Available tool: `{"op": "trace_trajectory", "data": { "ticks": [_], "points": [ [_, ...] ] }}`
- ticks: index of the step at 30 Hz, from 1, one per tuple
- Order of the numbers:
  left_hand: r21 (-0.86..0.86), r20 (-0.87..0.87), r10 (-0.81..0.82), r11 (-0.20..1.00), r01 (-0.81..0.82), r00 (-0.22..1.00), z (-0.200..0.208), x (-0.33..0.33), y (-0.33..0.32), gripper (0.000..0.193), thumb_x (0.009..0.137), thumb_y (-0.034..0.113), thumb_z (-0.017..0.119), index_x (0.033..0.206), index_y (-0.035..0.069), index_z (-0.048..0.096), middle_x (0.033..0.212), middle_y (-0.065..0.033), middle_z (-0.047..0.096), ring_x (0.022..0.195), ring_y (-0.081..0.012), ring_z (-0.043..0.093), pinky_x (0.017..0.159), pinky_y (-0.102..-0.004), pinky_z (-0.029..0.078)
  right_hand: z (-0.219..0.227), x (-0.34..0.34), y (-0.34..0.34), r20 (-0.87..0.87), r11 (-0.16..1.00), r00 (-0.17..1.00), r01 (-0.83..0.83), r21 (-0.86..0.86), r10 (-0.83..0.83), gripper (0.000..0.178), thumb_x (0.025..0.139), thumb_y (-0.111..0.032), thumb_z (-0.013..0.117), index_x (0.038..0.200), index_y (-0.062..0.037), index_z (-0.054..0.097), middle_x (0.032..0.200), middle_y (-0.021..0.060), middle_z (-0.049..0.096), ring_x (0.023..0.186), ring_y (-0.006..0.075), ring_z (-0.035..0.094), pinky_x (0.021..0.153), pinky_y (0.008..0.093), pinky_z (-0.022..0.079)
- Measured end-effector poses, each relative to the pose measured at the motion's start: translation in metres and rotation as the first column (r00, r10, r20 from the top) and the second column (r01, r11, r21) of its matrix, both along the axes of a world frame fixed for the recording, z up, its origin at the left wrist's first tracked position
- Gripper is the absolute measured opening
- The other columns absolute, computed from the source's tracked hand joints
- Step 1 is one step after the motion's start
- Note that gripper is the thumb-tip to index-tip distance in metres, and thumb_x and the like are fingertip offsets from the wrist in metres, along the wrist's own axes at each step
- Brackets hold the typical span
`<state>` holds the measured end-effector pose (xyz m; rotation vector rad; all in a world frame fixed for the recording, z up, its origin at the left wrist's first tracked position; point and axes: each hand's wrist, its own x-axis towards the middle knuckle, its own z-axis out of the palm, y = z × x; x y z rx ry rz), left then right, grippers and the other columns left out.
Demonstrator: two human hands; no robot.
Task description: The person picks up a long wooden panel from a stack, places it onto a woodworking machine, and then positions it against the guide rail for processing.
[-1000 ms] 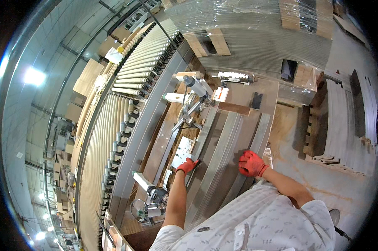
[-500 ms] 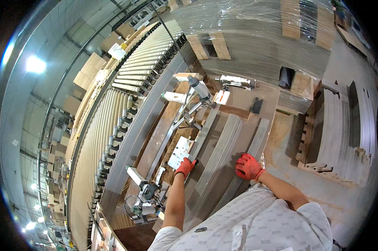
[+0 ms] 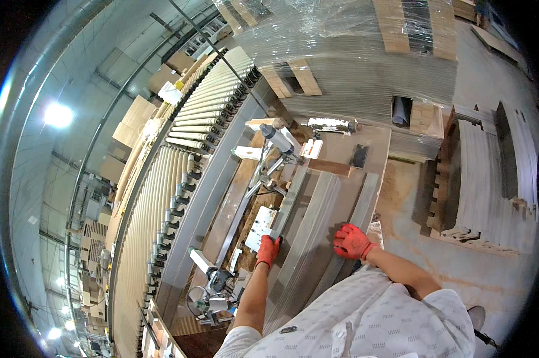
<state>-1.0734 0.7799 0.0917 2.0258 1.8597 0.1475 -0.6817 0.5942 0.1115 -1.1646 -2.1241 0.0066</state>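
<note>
My left hand (image 3: 268, 250), in a red glove with dark fingertips, is closed over a narrow grey board (image 3: 291, 200), just below a white metal plate (image 3: 261, 228). Its fingertips are partly hidden. My right hand (image 3: 351, 241), also red-gloved, curls its fingers over a second grey board (image 3: 363, 200) on the right. Between the hands lies a stack of long grey strips (image 3: 311, 224), running away from my body. Close to the left hand are clamp-like machine parts (image 3: 212, 277) with white and green cylinders.
A roller conveyor (image 3: 153, 209) runs along the left. Film-wrapped flat sheets (image 3: 353, 77) are piled high at the back. To the right, a pallet carries stacked pale boards (image 3: 490, 179). A small black block (image 3: 359, 156) lies at the table's far end.
The whole view has shifted slightly with my head. My left fingers look more curled at the board's edge beside the white plate. The right hand stays on its board.
</note>
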Motion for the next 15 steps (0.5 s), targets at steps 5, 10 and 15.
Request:
{"op": "trace_trajectory", "data": {
  "ticks": [5,10,15],
  "points": [
    [0.199,-0.052,-0.086,0.975,0.094,0.995,0.010,0.003,-0.003,0.060,0.098,0.044,0.078,0.125,-0.003,0.053,0.127,-0.0341,0.061,0.117,-0.0538,0.062,0.098,-0.0599,0.052,-0.021,-0.002,0.006,0.012,0.998,1.000,-0.023,-0.060,0.024,0.023,0.087,-0.039,0.067,0.082,-0.0166,0.065,0.093,0.0045,0.061,0.095,0.0286,0.061,0.096,0.0461,0.048],
    [0.227,-0.056,-0.111,0.966,0.121,0.992,0.007,-0.013,-0.007,0.056,0.097,0.041,0.078,0.123,-0.003,0.055,0.127,-0.0331,0.061,0.116,-0.0530,0.061,0.099,-0.0586,0.052,-0.004,-0.004,0.000,-0.026,1.000,1.000,-0.003,-0.004,0.003,0.022,0.087,-0.038,0.066,0.082,-0.0170,0.066,0.091,0.0051,0.060,0.093,0.0285,0.061,0.094,0.0456,0.048],
    [0.195,-0.176,-0.081,0.974,0.116,0.981,0.011,0.003,-0.007,0.054,0.100,0.045,0.073,0.128,0.002,0.058,0.130,-0.0246,0.062,0.121,-0.0492,0.059,0.100,-0.0614,0.049,-0.010,0.002,0.002,-0.029,0.999,0.999,-0.016,-0.037,0.015,0.023,0.088,-0.038,0.067,0.082,-0.0162,0.066,0.091,0.0053,0.061,0.092,0.0283,0.061,0.094,0.0453,0.049]
  ]
}}
